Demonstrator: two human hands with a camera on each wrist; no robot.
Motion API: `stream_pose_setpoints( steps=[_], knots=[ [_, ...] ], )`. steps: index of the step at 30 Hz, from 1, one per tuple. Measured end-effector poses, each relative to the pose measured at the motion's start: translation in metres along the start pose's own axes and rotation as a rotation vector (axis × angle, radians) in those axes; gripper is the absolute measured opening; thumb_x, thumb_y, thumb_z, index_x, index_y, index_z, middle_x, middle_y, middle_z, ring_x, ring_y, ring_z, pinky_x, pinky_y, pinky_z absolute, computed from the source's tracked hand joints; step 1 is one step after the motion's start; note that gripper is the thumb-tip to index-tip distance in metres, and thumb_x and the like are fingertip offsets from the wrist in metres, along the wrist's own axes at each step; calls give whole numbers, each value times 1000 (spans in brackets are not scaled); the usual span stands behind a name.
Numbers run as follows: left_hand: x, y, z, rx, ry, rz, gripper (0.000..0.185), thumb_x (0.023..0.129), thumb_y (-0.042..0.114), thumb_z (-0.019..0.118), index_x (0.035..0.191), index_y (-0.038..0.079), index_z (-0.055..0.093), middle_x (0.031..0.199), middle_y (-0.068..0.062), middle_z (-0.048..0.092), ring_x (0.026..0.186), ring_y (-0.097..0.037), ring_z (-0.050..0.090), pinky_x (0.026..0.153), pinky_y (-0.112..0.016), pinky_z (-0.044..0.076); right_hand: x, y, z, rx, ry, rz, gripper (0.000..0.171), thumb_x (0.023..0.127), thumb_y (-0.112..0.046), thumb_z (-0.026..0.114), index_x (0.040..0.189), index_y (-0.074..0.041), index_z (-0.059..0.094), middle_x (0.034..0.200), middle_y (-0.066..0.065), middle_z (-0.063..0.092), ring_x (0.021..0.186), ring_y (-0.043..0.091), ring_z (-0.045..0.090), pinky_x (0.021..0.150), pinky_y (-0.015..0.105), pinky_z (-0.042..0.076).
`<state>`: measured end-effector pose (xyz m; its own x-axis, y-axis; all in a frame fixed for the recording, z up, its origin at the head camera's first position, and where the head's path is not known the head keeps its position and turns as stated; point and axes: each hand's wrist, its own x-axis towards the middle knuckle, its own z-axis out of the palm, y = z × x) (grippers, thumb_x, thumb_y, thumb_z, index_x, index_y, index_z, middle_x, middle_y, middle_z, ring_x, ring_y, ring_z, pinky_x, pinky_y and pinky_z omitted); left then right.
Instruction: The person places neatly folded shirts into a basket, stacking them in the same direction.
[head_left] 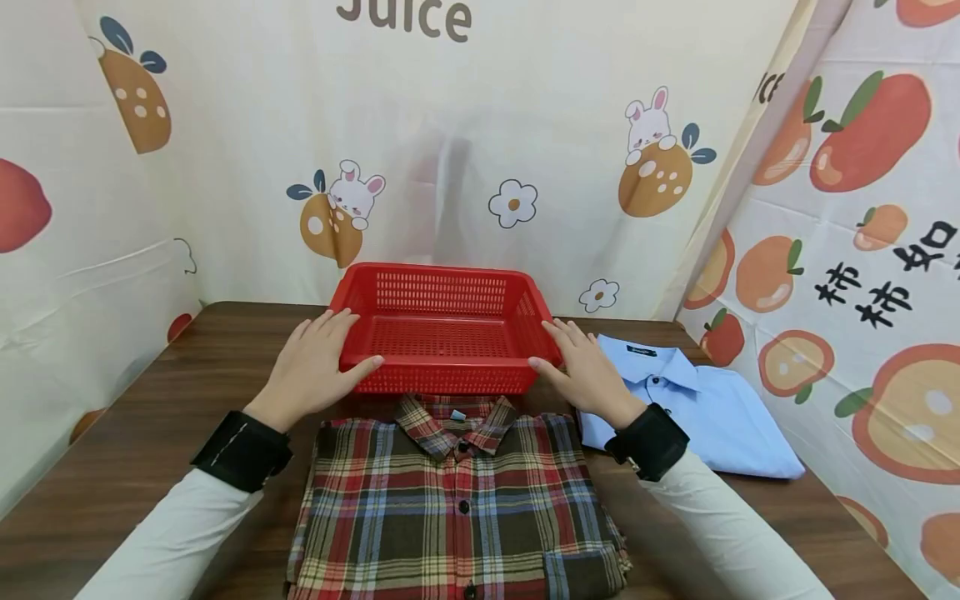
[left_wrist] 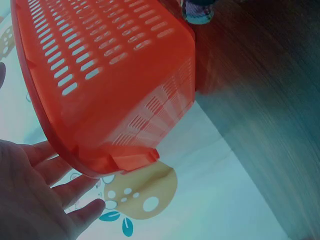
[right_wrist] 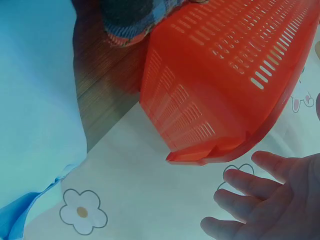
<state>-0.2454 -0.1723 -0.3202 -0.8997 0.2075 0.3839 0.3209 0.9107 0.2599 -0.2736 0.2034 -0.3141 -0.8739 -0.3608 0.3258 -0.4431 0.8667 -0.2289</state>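
Observation:
A red plastic basket (head_left: 442, 379) with slotted walls stands at the back of the table, with nothing inside. My left hand (head_left: 311, 362) is at its left end, fingers extended and thumb over the near corner; in the left wrist view the fingertips meet the rim. My right hand (head_left: 588, 371) is at the opposite end, its thumb by the near right corner. In the right wrist view its straight fingers (right_wrist: 250, 185) lie just off the rim. A folded plaid shirt (head_left: 450, 500) lies in front of the basket, collar toward it.
A folded light blue shirt (head_left: 705, 408) lies on the right of the dark wooden table (head_left: 150, 450), beside my right wrist. Printed cloth (head_left: 480, 108) hangs close behind the basket and along both sides of the table.

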Motion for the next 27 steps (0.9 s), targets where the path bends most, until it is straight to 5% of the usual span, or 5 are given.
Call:
stream_pose_setpoints(
  steps=[27],
  knots=[
    [-17, -18, -6, -35, 42, -30, 75, 87, 50, 60, 140, 1, 41, 144, -26, 45, 131, -49, 37, 109, -68, 28, -23, 32, -4, 12, -59, 107, 67, 97, -44, 51, 148, -3, 34, 151, 24, 36, 143, 45, 27, 113, 68, 20]
  ],
)
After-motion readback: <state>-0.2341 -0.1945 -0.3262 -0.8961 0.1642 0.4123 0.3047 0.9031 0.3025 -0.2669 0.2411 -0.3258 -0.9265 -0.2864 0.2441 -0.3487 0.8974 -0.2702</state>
